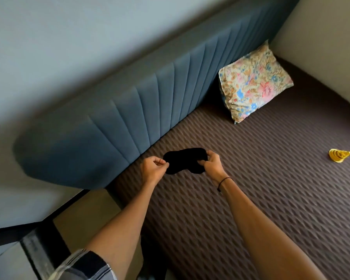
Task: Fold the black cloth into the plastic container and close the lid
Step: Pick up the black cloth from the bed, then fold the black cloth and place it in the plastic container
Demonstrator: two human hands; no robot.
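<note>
A small black cloth (185,159) is held just above the brown quilted bed (251,188), close to the blue headboard. My left hand (154,168) pinches its left end between thumb and fingers. My right hand (212,163) grips its right end, with fingers curled over the fabric. The cloth hangs bunched between the two hands. No plastic container or lid shows in this view.
The padded blue headboard (129,110) runs along the far side of the bed. A floral pillow (253,83) leans in the far corner. A small yellow object (338,155) lies on the bed at the right. A dark frame and floor (79,215) lie at the lower left.
</note>
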